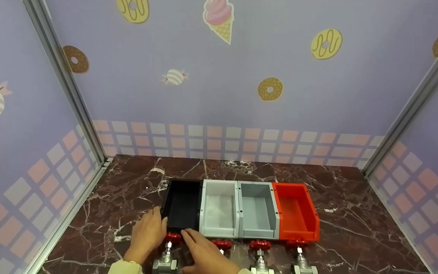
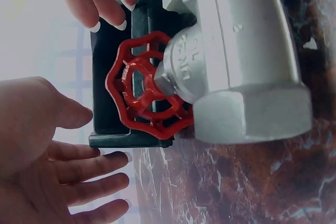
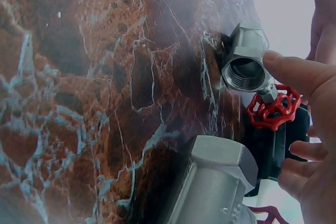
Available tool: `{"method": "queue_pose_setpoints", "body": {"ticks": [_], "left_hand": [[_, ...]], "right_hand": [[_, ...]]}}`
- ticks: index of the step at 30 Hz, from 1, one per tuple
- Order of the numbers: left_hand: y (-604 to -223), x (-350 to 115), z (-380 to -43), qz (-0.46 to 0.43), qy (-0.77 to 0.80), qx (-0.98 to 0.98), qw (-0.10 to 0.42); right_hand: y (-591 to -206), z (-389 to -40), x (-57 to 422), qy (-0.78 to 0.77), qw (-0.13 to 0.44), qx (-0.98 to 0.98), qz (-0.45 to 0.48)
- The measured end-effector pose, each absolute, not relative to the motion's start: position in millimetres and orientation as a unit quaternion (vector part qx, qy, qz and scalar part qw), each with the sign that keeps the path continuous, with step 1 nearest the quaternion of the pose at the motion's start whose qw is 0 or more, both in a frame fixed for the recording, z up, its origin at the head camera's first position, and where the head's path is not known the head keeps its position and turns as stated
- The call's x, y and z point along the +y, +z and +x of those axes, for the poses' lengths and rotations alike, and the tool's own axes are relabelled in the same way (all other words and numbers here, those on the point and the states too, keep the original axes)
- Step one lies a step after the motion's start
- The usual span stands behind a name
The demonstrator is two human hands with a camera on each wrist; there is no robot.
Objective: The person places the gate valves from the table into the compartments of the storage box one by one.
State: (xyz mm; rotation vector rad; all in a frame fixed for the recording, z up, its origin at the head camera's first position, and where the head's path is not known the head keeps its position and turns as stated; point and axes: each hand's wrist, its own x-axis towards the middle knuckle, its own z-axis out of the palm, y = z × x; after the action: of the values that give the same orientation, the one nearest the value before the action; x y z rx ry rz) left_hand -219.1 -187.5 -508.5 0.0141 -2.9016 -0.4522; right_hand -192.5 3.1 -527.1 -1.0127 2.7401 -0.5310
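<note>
My left hand (image 1: 147, 231) lies along the left side of a black bin (image 1: 183, 205), fingers straight and fingertips at its wall. The left wrist view shows this hand beside the bin's edge with its palm free. At the bin's front right corner is my right hand (image 1: 208, 254), fingers reaching the front edge. Its thumb (image 3: 294, 69) is right at the metal body of a gate valve (image 3: 249, 40) in the right wrist view. Between both hands, close before the bin, is that valve's red handwheel (image 1: 173, 238). Neither hand grips anything visible.
A white bin (image 1: 219, 213), a grey bin (image 1: 256, 213) and a red bin (image 1: 295, 213) adjoin the black one to the right. More valves with red handwheels (image 1: 260, 245) stand before them on the dark marbled tabletop (image 1: 356, 220). Patterned walls (image 1: 242, 114) enclose three sides.
</note>
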Motion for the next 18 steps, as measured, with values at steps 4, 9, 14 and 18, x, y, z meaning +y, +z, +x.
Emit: {"method": "queue_pose_setpoints", "body": {"ticks": [4,9,14,18], "left_hand": [[-509.2,-189.1,-223.4,0.004,-0.145,-0.985,0.090],[-510.4,-191.0,-227.9,0.013,-0.144,-0.987,0.073],[-509.9,-191.1,-232.3,0.020,-0.136,-0.989,0.059],[-510.6,-190.4,-236.8,0.015,-0.126,-0.989,0.075]], "right_hand": [[-528.3,-193.1,0.6,-0.175,0.074,0.917,-0.351],[-530.8,-192.5,-4.0,-0.172,0.045,0.916,-0.360],[-532.9,-193.1,-7.7,-0.175,0.050,0.915,-0.361],[-534.0,-194.0,-10.2,-0.178,0.059,0.915,-0.357]]}}
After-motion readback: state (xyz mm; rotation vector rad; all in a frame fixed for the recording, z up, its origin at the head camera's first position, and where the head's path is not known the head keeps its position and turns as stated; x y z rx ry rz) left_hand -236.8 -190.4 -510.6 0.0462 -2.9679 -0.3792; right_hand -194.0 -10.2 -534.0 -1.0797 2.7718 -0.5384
